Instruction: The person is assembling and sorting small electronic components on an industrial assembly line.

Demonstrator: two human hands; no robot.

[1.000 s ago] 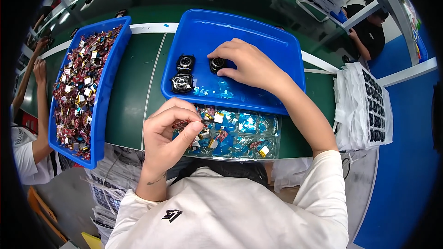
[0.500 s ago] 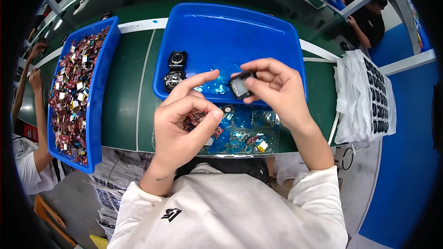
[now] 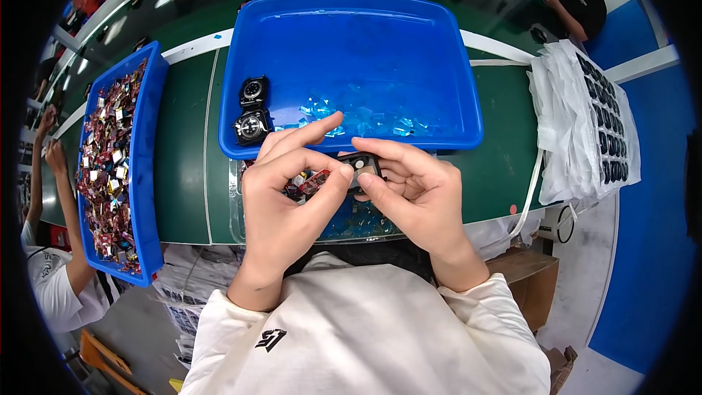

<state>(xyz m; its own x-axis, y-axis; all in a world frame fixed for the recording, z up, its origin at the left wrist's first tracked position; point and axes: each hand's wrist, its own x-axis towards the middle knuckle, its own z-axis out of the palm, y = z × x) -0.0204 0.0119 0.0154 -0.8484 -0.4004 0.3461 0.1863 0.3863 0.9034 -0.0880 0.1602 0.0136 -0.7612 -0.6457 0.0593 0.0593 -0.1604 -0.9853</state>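
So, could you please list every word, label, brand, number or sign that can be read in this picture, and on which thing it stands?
White shirt, lower edge: a black angular emblem; I don't copy printed marks.
Co-worker's white shirt, left edge: dark marks, too blurred to read.
Dark watch case in the right hand: any print too small to read.
Two watch cases in the blue tray: also too small.

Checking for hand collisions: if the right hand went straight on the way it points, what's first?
Likely the left hand, close by the dark watch case the right hand holds; exact depth unclear.
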